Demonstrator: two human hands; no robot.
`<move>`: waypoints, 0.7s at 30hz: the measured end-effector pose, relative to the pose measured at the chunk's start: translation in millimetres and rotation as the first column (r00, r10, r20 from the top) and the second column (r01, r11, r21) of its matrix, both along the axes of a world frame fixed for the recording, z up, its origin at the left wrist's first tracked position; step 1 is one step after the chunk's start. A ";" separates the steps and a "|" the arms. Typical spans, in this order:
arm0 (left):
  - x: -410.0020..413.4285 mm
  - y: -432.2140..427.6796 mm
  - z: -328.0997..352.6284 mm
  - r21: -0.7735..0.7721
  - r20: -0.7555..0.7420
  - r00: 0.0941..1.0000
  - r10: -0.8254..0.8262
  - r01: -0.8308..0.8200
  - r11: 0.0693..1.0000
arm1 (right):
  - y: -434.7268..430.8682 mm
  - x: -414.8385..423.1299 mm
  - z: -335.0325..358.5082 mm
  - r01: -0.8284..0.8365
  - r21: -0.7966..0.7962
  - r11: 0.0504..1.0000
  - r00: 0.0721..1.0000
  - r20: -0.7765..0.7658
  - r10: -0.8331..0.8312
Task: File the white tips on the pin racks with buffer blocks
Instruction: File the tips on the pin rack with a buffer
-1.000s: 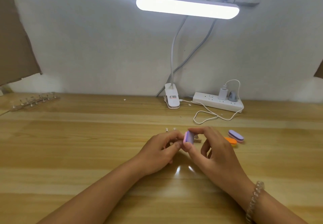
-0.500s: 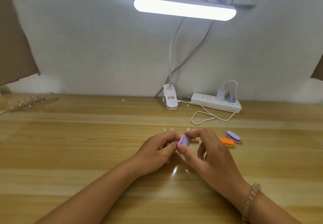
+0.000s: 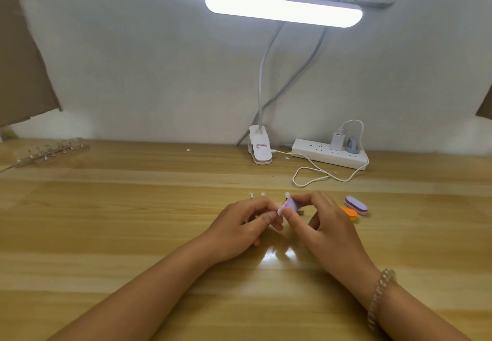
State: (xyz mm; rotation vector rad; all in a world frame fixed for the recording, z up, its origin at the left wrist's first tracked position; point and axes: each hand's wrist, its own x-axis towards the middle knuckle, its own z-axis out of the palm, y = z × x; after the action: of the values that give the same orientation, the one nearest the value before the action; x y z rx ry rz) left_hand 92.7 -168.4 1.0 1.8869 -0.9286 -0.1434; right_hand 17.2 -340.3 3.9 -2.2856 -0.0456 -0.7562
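Pinching a lilac buffer block point(image 3: 290, 204) between thumb and bent forefinger of the right hand point(image 3: 330, 226), low over the middle of the wooden table point(image 3: 133, 234). Held tilted, lower end pressed against a white tip point(image 3: 280, 211). Gripping that tip from the other side with the left hand point(image 3: 239, 225), thumb and forefinger closed narrowly on it, other fingers curled underneath. Meeting right at the fingertips of both hands: block above and to the right of the tip, touching it. Hiding most of the near pin rack point(image 3: 301, 211) behind the knuckles, with only a sliver showing by the right thumb and a few upright tips point(image 3: 263, 194) poking up just beyond the fingers. Cannot tell whether the gripped tip sits on that rack or off it.

Lying just right of the right hand, a spare purple block point(image 3: 356, 205) and an orange block point(image 3: 349, 213), side by side and touching. Resting well apart at the far left rear, a second pin rack point(image 3: 50, 151). Shining over the scene, a lit bar lamp point(image 3: 283, 9) on a clamp base point(image 3: 260, 149), near a white power strip point(image 3: 330, 154) with a looped cable point(image 3: 316, 177). Circling the right wrist, a bead bracelet point(image 3: 380, 298).
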 end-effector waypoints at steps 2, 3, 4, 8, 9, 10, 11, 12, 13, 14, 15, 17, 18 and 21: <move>-1.2 0.8 0.4 -0.007 -0.008 1.000 0.006 -0.006 1.000 | 0.4 -1.5 0.0 0.014 -0.027 1.000 1.000 0.021 -0.014; -1.0 1.1 0.1 -0.002 -0.010 1.000 0.016 -0.016 1.000 | 3.4 -4.1 0.2 -0.010 -0.073 0.997 0.999 0.045 0.013; -0.2 1.4 -0.5 0.005 -0.017 1.000 0.023 -0.023 1.000 | 7.2 -6.9 0.4 -0.048 -0.126 0.991 0.997 0.054 0.055; 1.2 0.9 -0.9 0.015 0.007 1.000 0.025 -0.025 1.000 | 6.8 -4.3 1.6 -0.015 -0.081 0.997 0.999 0.044 0.018; 0.1 0.8 -0.1 0.013 0.012 1.000 0.017 -0.018 1.000 | 3.5 -2.0 1.3 0.015 -0.044 0.999 0.999 0.037 -0.013; -0.9 1.1 0.5 0.017 0.014 1.000 0.010 -0.011 1.000 | 1.4 -1.3 0.8 0.026 -0.040 0.999 0.999 0.040 -0.024; -1.5 1.2 0.6 0.025 0.017 1.000 0.010 -0.011 1.000 | 2.2 -2.3 0.8 0.011 -0.059 0.998 0.999 0.054 -0.008; -1.4 1.1 0.4 0.036 0.017 1.000 0.014 -0.015 0.999 | 5.3 -4.9 1.6 -0.026 -0.095 0.995 0.997 0.065 0.032; -1.1 0.9 0.1 0.044 0.012 1.000 0.015 -0.016 0.999 | 8.6 -7.8 2.1 -0.074 -0.135 0.988 0.994 0.066 0.083; -0.6 0.6 -0.1 0.047 0.004 1.000 0.012 -0.012 0.999 | 11.2 -10.0 2.6 -0.116 -0.174 0.978 0.990 0.056 0.127; -0.2 0.2 -0.2 0.048 0.002 1.000 0.008 -0.008 0.999 | 12.1 -10.5 3.1 -0.137 -0.190 0.972 0.988 0.046 0.148; -0.6 -0.2 -0.1 0.045 0.023 1.000 0.004 -0.005 0.999 | 9.0 -7.2 4.3 -0.085 -0.116 0.990 0.995 0.040 0.090; -1.1 -0.2 0.3 0.037 0.034 0.999 0.002 -0.004 0.999 | 5.7 -4.9 4.1 -0.037 -0.062 0.997 0.998 0.040 0.039; -0.2 0.7 0.3 0.034 0.038 0.999 0.008 -0.009 0.999 | 5.1 -5.0 2.4 -0.018 -0.062 0.998 0.999 0.039 0.020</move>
State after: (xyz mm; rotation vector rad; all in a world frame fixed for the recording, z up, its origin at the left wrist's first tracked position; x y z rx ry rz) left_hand 92.5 -167.8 1.3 1.9306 -0.9495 -0.1194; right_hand 12.2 -335.2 6.2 -2.3246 -0.1105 -0.8008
